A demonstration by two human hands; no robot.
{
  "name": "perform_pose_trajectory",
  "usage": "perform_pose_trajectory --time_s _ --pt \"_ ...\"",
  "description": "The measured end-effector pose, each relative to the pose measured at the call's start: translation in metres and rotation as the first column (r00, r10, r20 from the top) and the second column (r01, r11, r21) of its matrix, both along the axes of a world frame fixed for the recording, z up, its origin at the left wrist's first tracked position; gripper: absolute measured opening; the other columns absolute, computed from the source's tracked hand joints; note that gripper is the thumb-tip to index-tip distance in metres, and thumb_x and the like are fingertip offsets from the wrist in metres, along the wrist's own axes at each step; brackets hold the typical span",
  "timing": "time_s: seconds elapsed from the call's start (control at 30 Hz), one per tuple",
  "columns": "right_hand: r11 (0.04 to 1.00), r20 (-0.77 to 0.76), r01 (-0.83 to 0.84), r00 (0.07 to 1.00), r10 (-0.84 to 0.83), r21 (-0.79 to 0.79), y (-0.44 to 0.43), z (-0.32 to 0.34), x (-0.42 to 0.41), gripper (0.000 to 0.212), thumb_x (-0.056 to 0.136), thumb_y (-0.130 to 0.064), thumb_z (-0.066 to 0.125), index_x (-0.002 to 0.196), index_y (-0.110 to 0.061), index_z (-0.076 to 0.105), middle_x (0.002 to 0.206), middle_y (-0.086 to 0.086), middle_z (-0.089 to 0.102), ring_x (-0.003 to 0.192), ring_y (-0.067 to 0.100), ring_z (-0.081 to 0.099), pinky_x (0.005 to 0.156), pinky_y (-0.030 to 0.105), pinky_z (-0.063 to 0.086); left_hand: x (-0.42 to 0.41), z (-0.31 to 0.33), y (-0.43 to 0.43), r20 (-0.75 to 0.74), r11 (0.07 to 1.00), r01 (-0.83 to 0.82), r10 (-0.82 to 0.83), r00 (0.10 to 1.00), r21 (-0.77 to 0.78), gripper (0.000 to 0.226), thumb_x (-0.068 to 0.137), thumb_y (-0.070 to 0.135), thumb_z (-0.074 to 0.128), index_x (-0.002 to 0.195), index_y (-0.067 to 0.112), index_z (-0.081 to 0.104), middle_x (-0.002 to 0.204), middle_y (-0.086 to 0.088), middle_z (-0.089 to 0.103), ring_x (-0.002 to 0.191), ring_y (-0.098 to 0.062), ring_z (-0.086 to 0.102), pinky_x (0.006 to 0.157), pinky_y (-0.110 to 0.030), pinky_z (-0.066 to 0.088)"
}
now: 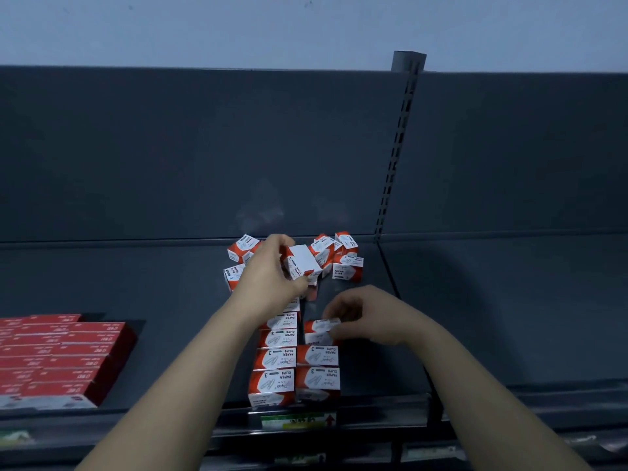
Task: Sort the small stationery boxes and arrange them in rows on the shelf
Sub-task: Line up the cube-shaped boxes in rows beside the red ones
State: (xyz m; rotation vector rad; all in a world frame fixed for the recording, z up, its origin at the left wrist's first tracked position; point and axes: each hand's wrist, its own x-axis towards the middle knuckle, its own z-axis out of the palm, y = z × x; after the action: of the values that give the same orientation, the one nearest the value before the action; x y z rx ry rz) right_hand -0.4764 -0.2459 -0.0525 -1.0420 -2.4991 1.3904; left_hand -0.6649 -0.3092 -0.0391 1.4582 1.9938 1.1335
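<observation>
The right hand (367, 316), the nearer of the two, is bent at the wrist with its fingers curled down, pinching a paper-clip box (322, 326) at the far end of the right row (317, 370). That row and the left row (273, 365) lie side by side, touching, running from the near lip of the dark shelf (170, 283) away from the viewer. At near left sits a block of flat red packs (57, 355). Farther in, the left hand (272, 273) stretches forward on a straight forearm, thumb and fingers gripping a raised box (302, 265), its white face up, held tilted. Just beyond it, a loose heap of boxes (343, 254) lies against the back panel (204, 147).
</observation>
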Motion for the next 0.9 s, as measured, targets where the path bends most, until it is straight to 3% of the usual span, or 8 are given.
perform_pose_trajectory --time_s 0.13,0.2,0.27,0.37,0.5,0.63,0.77,0.9 --pt "0.999 0.031 -0.026 0.999 0.027 -0.026 -0.011 0.007 -0.006 0.011 0.085 -0.024 0.067 0.096 -0.021 0.070 0.092 -0.007 0.071 0.082 0.008 0.065 0.073 0.025 0.055 -0.002 -0.007 -0.007 0.065 1.000 0.018 -0.017 0.998 -0.005 0.061 0.071 0.017 0.081 0.119 0.027 0.045 0.110 0.009 0.063 0.094 -0.005 0.064 0.084 -0.030 0.055" --pt "0.996 0.026 0.061 0.998 -0.063 0.065 -0.011 0.009 -0.008 0.012 0.088 -0.027 0.063 0.098 -0.024 0.068 0.093 -0.011 0.068 0.085 0.009 0.065 0.076 0.027 0.054 -0.001 -0.009 -0.009 0.086 0.999 0.050 -0.051 0.995 0.010 0.058 0.071 0.015 0.082 0.116 0.029 0.048 0.112 0.006 0.063 0.096 -0.007 0.065 0.083 -0.032 0.057" --pt "0.968 -0.093 0.225 0.972 -0.216 0.108 -0.009 0.011 -0.010 0.013 0.090 -0.030 0.060 0.102 -0.026 0.065 0.095 -0.011 0.067 0.087 0.008 0.063 0.080 0.030 0.052 0.003 -0.009 -0.011 0.093 0.996 0.084 -0.086 0.992 0.025 0.055 0.070 0.013 0.082 0.112 0.030 0.051 0.111 0.007 0.063 0.096 -0.008 0.065 0.081 -0.032 0.058" --pt "0.946 -0.272 0.319 0.906 -0.323 -0.062 -0.007 0.012 -0.017 0.025 0.086 -0.033 0.066 0.109 -0.023 0.063 0.101 -0.007 0.069 0.092 0.008 0.065 0.085 0.031 0.054 0.011 -0.009 -0.012 0.010 0.991 0.117 -0.118 0.993 0.061 0.052 0.070 0.018 0.081 0.111 0.036 0.053 0.109 0.010 0.059 0.091 -0.007 0.062 0.076 -0.028 0.056" --pt "0.955 -0.291 0.280 0.910 -0.296 -0.095 -0.006 0.010 -0.020 0.020 0.085 -0.027 0.068 0.105 -0.026 0.062 0.100 -0.005 0.070 0.095 0.009 0.065 0.085 0.027 0.053 0.018 -0.005 -0.014 -0.002 0.980 0.181 -0.182 0.983 0.087 0.054 0.073 0.020 0.080 0.120 0.031 0.055 0.107 0.009 0.055 0.091 -0.007 0.059 0.076 -0.020 0.053" --pt "0.868 -0.358 0.310 0.817 -0.452 -0.387 0.002 0.004 -0.012 0.031 0.091 -0.010 0.057 0.115 -0.030 0.055 0.112 0.003 0.063 0.099 0.018 0.064 0.090 0.037 0.053 0.005 -0.007 -0.019 -0.185 0.992 0.126 -0.119 0.976 0.030 0.046 0.087 0.022 0.066 0.130 0.025 0.051 0.124 0.007 0.050 0.100 -0.004 0.052 0.087 -0.019 0.042" --pt "0.739 -0.350 0.250 0.756 -0.553 -0.626 0.007 0.002 -0.006 0.038 0.095 -0.005 0.044 0.130 -0.018 0.048 0.121 0.017 0.057 0.096 0.030 0.064 0.084 0.042 0.055 -0.005 -0.018 -0.024 -0.328 0.989 0.051 -0.095 0.940 -0.141 0.034 0.093 0.024 0.055 0.126 0.022 0.054 0.125 0.000 0.053 0.107 -0.016 0.054 0.091 -0.031 0.046" --pt "0.737 -0.292 0.300 0.777 -0.557 -0.606 0.003 0.001 -0.008 0.025 0.095 -0.023 0.053 0.120 -0.017 0.054 0.119 0.018 0.059 0.099 0.031 0.065 0.080 0.038 0.057 -0.005 -0.026 -0.027 -0.363 0.974 0.027 -0.109 0.925 -0.224 0.026 0.094 0.027 0.050 0.115 0.017 0.063 0.112 -0.002 0.063 0.098 -0.019 0.059 0.082 -0.038 0.052"
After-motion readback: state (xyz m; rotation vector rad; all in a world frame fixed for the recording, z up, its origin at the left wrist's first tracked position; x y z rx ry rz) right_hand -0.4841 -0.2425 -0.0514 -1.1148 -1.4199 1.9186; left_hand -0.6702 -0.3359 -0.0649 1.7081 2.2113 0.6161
